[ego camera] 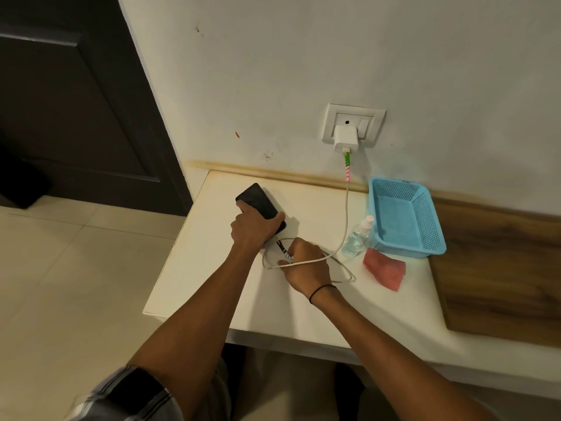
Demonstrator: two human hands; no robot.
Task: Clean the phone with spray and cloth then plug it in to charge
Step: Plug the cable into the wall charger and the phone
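Note:
A black phone (256, 199) lies screen up near the far left corner of the white table (212, 287). My left hand (254, 227) grips its near end. My right hand (305, 264) pinches the plug end of the white charging cable (345, 220), just short of the phone's near edge; whether the plug is in the port is hidden. The cable runs up to a white charger (346, 138) in the wall socket (353, 124). A clear spray bottle (357, 237) and a folded pink cloth (385, 270) rest to the right.
A blue plastic basket (405, 217) stands against the wall at the back right. A wooden board (501, 268) covers the table's right side. A dark door (76, 101) and tiled floor (76, 284) lie to the left.

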